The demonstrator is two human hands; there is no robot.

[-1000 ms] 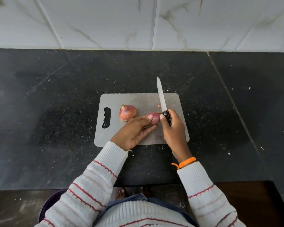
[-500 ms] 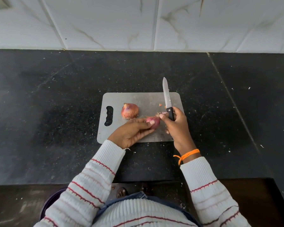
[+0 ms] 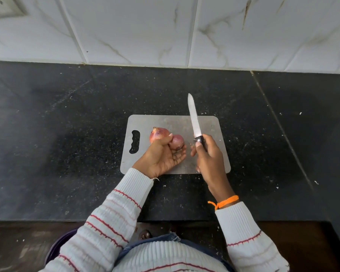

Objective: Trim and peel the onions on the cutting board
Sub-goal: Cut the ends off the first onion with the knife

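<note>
A grey cutting board lies on the black counter. My left hand is turned palm up and cradles a small red onion in its curled fingers, just above the board. A second red onion, with its skin and tip on, sits on the board right behind my left thumb. My right hand grips the black handle of a knife, whose blade points away from me, to the right of the held onion and apart from it.
The black granite counter carries small pale scraps. A white tiled wall rises behind it. A purple bin stands below the counter's front edge at the left.
My left hand has turned palm up and lifted the onion off the board. My right hand with the knife has drawn back to the right, away from the onion.
</note>
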